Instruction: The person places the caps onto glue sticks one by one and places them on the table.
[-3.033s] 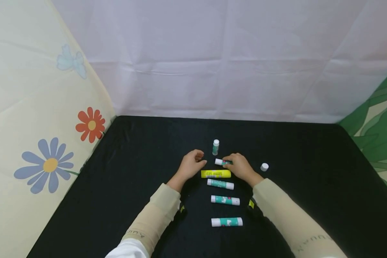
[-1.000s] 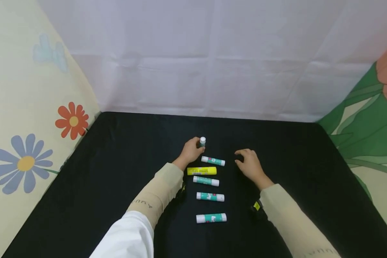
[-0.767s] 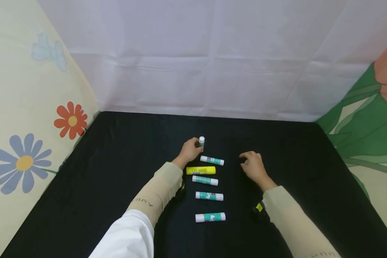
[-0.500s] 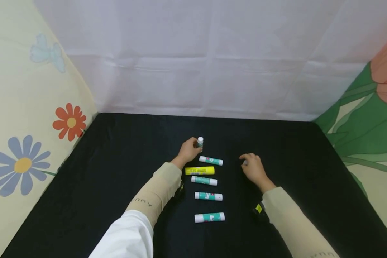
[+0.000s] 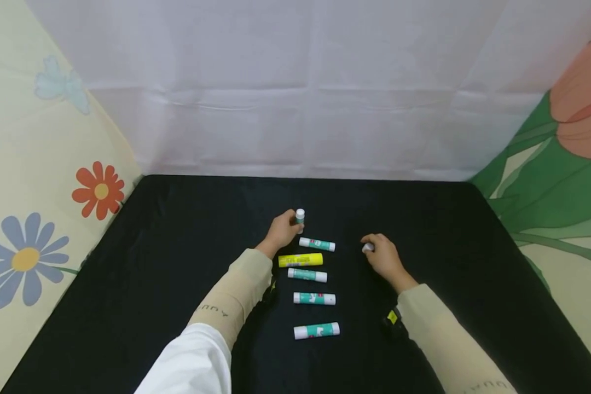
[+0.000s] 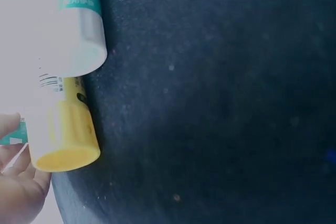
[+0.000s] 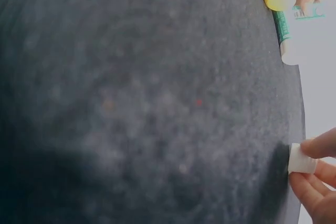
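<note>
My left hand (image 5: 282,230) holds a small upright glue stick (image 5: 300,215) with a white top and green label at the far end of the row. In the left wrist view, thumb and fingers close around its green label (image 6: 14,134). Off to the right, my right hand (image 5: 385,256) pinches a small white cap (image 7: 301,159) between thumb and fingers, low over the black tabletop. Nearest to the left hand lies another small green-and-white glue stick (image 5: 317,244), then a yellow glue stick (image 5: 300,260).
Toward me, three more green-and-white glue sticks lie crosswise in the column: one just below the yellow one (image 5: 307,275), a middle one (image 5: 314,298) and the nearest one (image 5: 317,330). A black cloth (image 5: 202,219) covers the table. A white curtain (image 5: 295,109) hangs behind.
My right hand has let go of the small lying glue stick, moved right and picked up the white cap. My left hand has reached forward and taken hold of the upright glue stick.
</note>
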Demonstrator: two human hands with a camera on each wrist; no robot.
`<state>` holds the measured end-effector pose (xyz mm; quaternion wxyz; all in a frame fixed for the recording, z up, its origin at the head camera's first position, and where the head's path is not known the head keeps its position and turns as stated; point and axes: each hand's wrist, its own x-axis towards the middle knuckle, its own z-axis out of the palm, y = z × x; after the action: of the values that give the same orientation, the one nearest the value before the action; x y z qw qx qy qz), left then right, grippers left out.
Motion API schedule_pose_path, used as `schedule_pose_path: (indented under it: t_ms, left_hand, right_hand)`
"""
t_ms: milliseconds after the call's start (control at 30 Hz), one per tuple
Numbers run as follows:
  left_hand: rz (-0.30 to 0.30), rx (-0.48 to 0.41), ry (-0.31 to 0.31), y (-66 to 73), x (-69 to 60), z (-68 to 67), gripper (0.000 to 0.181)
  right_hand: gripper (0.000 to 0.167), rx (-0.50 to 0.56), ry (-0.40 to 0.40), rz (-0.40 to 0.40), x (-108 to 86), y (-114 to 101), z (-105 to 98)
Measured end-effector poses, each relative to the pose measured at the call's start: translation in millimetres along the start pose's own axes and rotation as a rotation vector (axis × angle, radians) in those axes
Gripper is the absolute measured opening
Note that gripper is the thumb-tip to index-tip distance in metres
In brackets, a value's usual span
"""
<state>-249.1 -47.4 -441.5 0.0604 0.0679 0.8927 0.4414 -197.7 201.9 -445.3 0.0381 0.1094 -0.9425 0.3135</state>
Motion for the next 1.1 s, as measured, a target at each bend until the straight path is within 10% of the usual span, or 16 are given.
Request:
schedule_pose_path:
  t_ms: [467,1100]
  left_hand:
    - [0.028,-0.064,0.016,-8.3,-3.2,-5.3,0.015]
    - [0.095,0.069,-0.061,-10.2,-11.8,-10.1,0.032]
  right_hand:
    - [0.013,0.060,0.046,0.002,8.3,-7,8]
    - [0.007,0.164,0.126,0.007,19.3,-28,10]
